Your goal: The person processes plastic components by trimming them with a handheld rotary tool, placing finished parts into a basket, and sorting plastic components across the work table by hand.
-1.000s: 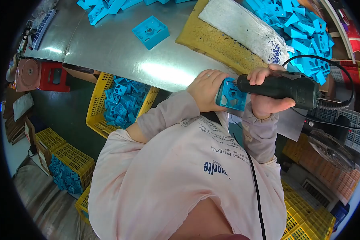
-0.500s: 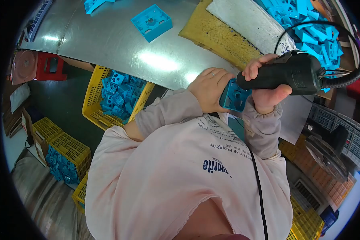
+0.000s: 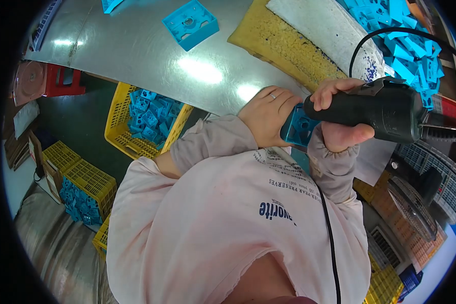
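Note:
My left hand (image 3: 269, 115), with a ring on one finger, grips a blue plastic electrical box (image 3: 298, 130) by its side, near the front edge of the metal table. My right hand (image 3: 339, 136) is wrapped round a black corded power tool (image 3: 372, 109). The tool's front end is over the box, and its tip is hidden. Further up the table lies another blue box (image 3: 190, 25), open side up. Part of a third blue piece (image 3: 111, 5) shows at the top edge.
A yellow foam pad (image 3: 283, 45) and a stained white slab (image 3: 334, 30) lie beyond my hands. Blue parts (image 3: 410, 50) are heaped at upper right. A yellow crate (image 3: 117, 114) of blue boxes stands below the table. A fan (image 3: 413, 207) is at right.
The tool and my right hand have shifted slightly right and down, and the tool's rear has dipped. The blue box is still in my left hand.

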`<state>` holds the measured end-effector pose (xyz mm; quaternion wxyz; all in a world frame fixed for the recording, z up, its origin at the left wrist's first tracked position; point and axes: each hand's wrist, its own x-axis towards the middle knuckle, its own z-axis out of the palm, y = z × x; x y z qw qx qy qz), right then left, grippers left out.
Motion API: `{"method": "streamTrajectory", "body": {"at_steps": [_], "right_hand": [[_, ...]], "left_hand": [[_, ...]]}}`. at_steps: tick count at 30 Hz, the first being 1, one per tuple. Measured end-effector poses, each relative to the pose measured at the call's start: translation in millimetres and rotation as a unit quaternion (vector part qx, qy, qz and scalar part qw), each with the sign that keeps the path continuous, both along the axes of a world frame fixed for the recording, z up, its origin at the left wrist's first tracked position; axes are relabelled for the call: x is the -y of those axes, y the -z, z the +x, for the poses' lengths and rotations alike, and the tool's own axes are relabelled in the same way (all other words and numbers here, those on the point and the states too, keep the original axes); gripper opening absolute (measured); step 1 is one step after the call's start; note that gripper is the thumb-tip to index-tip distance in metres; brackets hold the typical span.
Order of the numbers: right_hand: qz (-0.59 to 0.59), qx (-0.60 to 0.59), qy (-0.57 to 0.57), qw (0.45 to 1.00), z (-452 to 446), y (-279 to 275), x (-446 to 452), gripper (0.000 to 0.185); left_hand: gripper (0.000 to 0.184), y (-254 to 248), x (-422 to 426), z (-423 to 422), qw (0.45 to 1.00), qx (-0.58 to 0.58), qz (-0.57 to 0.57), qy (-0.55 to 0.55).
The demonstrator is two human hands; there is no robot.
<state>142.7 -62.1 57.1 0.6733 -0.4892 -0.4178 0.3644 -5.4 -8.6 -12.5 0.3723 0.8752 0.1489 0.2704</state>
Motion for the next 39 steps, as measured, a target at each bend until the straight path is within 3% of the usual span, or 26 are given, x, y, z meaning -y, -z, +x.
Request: {"method": "streamTrajectory", "body": {"at_steps": [8, 11, 13, 15, 16, 17, 19, 21, 23, 25, 28, 36, 39], "right_hand": [[0.041, 0.017, 0.023, 0.999, -2, -1, 3, 0.098], [0.161, -0.101, 0.037, 0.981, 13, -3, 10, 0.095], [0.268, -0.105, 0.113, 0.951, 20, -27, 20, 0.092], [0.269, -0.082, 0.197, 0.939, 42, -39, 36, 0.089], [0.271, -0.122, 0.146, 0.944, 59, -34, 48, 0.089], [0.229, -0.117, 0.224, 0.94, 67, -32, 52, 0.084], [0.215, -0.211, 0.196, 0.933, 103, -14, 55, 0.073], [0.262, -0.115, 0.237, 0.929, 105, 3, 45, 0.051], [0.201, -0.057, 0.292, 0.933, 115, 19, 32, 0.038], [0.103, -0.001, 0.332, 0.938, 107, 32, 35, 0.037], [0.164, -0.005, 0.308, 0.937, 102, 34, 24, 0.037], [0.175, 0.018, 0.323, 0.93, 118, 48, 17, 0.034], [0.154, 0.038, 0.302, 0.94, 121, 53, 15, 0.037]], "left_hand": [[0.088, -7, 4, -4, 1.0, -0.003, -0.009, 0.016], [0.091, -1, 6, -8, 1.0, 0.029, 0.004, 0.012], [0.093, -7, 5, -14, 0.996, 0.088, 0.004, -0.009], [0.096, -19, -2, -29, 0.992, 0.102, 0.019, -0.067], [0.096, -31, -9, -43, 0.987, 0.105, 0.047, -0.114], [0.094, -38, -18, -55, 0.98, 0.102, 0.026, -0.171], [0.09, -40, -46, -79, 0.954, 0.122, -0.003, -0.274], [0.089, -43, -75, -108, 0.924, 0.142, 0.0, -0.355], [0.09, -44, -101, -118, 0.904, 0.141, 0.007, -0.404], [0.09, -36, -126, -127, 0.9, 0.121, 0.041, -0.417], [0.086, -15, -149, -121, 0.897, 0.107, 0.023, -0.428], [0.067, 5, -155, -116, 0.916, 0.003, 0.054, -0.398], [0.075, -1, -149, -119, 0.921, 0.003, 0.065, -0.383]]}}
